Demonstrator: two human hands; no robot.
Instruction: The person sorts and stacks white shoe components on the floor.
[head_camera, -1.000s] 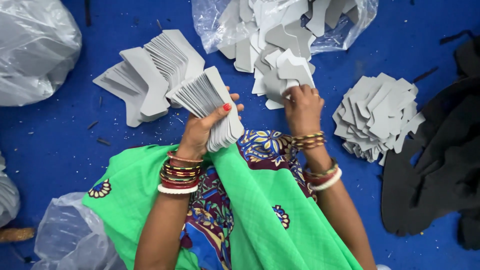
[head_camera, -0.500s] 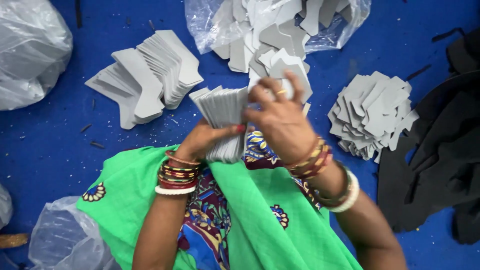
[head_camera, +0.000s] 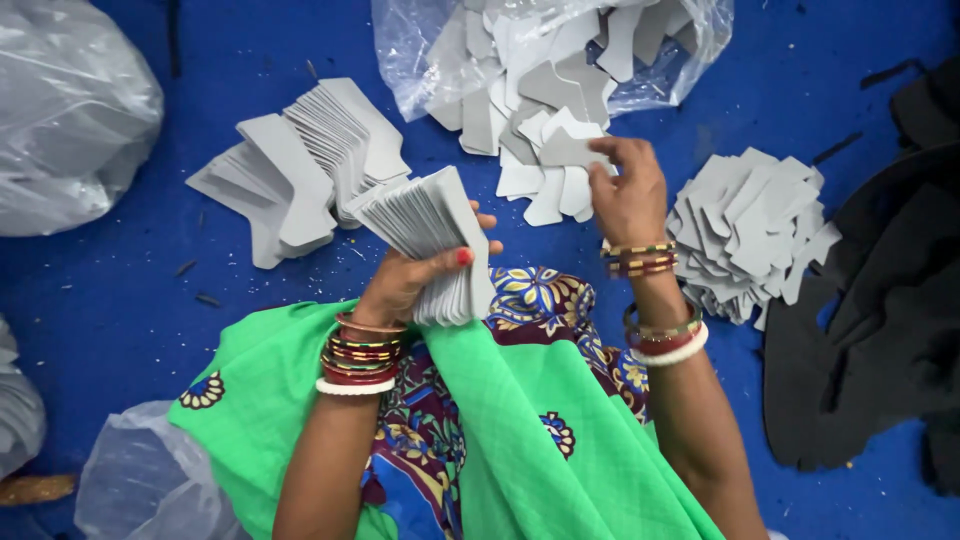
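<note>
My left hand (head_camera: 415, 275) grips a thick stack of grey cut pieces (head_camera: 430, 235), held on edge and fanned above my lap. My right hand (head_camera: 628, 190) reaches forward onto the loose grey pieces (head_camera: 545, 165) spilling from a clear plastic bag (head_camera: 660, 70), its fingers closing on one piece (head_camera: 568, 150) at the edge of the pile. Both wrists carry several bangles. A green and patterned cloth (head_camera: 500, 420) covers my lap below the hands.
A fanned pile of grey pieces (head_camera: 300, 170) lies left of my left hand on the blue floor (head_camera: 120, 300). Another heap of grey pieces (head_camera: 750, 230) sits to the right. Black sheet material (head_camera: 880, 330) lies far right. Clear plastic bags (head_camera: 70, 120) lie at left and bottom left.
My right hand came back to the stack in my left hand half a second ago, then reached out again to the loose pieces by the bag. The stack stayed in my left hand.
</note>
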